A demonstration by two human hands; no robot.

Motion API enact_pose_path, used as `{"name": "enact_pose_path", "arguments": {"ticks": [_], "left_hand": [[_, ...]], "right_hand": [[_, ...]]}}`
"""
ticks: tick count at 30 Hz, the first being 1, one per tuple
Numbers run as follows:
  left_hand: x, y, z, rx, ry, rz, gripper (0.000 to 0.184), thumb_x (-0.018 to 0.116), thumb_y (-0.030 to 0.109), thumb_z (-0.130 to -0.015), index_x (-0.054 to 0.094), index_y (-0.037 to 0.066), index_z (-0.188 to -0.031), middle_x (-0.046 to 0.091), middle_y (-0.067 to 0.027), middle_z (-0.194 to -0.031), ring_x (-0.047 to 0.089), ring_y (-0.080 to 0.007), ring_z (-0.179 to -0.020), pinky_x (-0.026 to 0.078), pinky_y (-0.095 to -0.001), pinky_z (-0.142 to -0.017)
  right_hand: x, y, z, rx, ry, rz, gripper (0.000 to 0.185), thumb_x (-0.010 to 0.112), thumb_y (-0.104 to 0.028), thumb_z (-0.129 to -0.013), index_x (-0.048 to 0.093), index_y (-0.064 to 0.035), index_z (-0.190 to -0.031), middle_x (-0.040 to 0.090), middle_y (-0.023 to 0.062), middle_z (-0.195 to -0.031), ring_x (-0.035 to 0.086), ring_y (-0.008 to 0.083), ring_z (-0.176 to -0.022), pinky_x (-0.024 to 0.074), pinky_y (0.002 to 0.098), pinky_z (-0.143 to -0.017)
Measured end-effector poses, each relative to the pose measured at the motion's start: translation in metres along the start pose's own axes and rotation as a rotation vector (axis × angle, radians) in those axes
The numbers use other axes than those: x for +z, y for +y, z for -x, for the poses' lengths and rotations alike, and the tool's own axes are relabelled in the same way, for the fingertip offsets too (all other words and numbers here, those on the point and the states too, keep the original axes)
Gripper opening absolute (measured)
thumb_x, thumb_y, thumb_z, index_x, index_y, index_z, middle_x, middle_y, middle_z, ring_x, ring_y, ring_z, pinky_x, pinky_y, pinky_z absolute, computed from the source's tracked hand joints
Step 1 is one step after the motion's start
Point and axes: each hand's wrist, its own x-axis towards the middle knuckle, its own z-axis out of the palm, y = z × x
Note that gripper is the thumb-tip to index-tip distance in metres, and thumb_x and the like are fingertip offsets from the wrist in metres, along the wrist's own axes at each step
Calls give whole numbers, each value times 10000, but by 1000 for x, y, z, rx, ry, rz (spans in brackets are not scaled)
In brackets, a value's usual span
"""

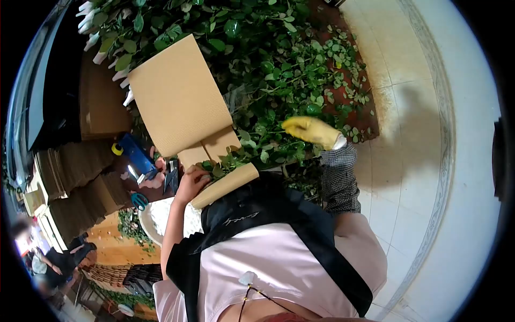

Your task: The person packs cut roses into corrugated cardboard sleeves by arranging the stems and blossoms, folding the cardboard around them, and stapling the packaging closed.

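Observation:
My left hand point(191, 184), bare, has its fingers curled at leafy green stems point(221, 167) between a corrugated cardboard sheet point(179, 94) and its rolled near edge point(225, 186); what the fingers grip is hidden. The roll lies against the black apron. My right hand point(312, 132) wears a yellow glove. Its fingers are stretched out over the leafy stems on the right, and nothing shows in it.
Heaped green stems point(279, 70) cover the red-brown surface point(373, 115). Roses in white sleeves point(88, 24) are at the upper left. Stacked cardboard point(70, 166), a blue tool point(137, 155), a stapler point(171, 177), scissors point(139, 201) and a white tub point(145, 220) stand left. Another person point(53, 260) is at lower left.

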Motion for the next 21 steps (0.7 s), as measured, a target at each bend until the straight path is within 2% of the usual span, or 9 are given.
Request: {"name": "enact_pose_path", "arguments": {"ticks": [2,3,5,8,10,12,15,17,21], "left_hand": [[-3,7,-2,-37,-19,-27,240,746,117,-847,719,2,-1056,593,-151,-930,613,-300,-833,496,-372,-770],[-3,8,-3,-32,-12,-30,240,746,117,-847,719,2,-1056,593,-151,-930,613,-300,-833,496,-372,-770],[-5,8,-3,36,-28,-20,221,724,113,-866,722,8,-1060,610,-165,-967,623,-316,-896,493,-383,-816],[-15,-4,8,46,-148,72,233,686,80,-889,710,28,-1115,619,-161,-1086,599,-315,-1052,474,-374,-924],[-23,-1,8,68,-230,150,274,665,51,-899,692,50,-1172,611,-159,-1208,560,-311,-1195,445,-361,-1024],[-19,-9,8,94,-212,122,265,671,54,-898,696,48,-1162,616,-155,-1188,576,-308,-1164,456,-364,-1003],[-16,9,0,68,-184,26,159,678,70,-912,714,24,-1061,611,-136,-1066,609,-300,-1008,497,-370,-868],[-7,1,-4,180,-94,-91,146,692,57,-883,710,16,-1021,600,-136,-1025,615,-313,-953,503,-366,-818],[8,-8,-2,136,42,-71,117,725,117,-855,722,68,-961,607,-127,-964,631,-318,-910,513,-393,-787]], "right_hand": [[4,-54,-13,-135,330,-6,365,592,-161,-998,581,-72,-1351,635,100,-1323,608,201,-1185,467,320,-1027],[11,-61,-33,-515,515,121,371,599,-109,-965,587,-66,-1334,629,113,-1333,603,264,-1212,466,357,-1047],[18,-22,-111,-476,851,904,356,623,-99,-898,638,-108,-1253,642,130,-1294,616,294,-1177,453,424,-1058],[32,64,-201,-318,870,883,237,624,-88,-854,691,-118,-1080,695,111,-1115,646,289,-1066,470,428,-1008],[9,3,-170,-302,1045,824,183,596,-48,-812,691,-107,-957,692,100,-969,636,282,-942,486,413,-902],[-12,-91,-105,-149,1202,919,168,570,-10,-778,686,-89,-871,686,102,-860,620,281,-829,491,395,-785],[-57,-66,-47,-341,1417,787,208,619,-17,-841,698,-87,-1021,720,127,-976,676,304,-883,509,408,-929],[-77,-69,-6,-414,1311,820,276,632,28,-867,689,-67,-1120,719,148,-1059,684,327,-972,475,453,-1027],[-44,-82,53,-397,965,498,320,656,82,-831,683,-21,-1133,709,170,-1095,688,318,-998,538,381,-911]]}}
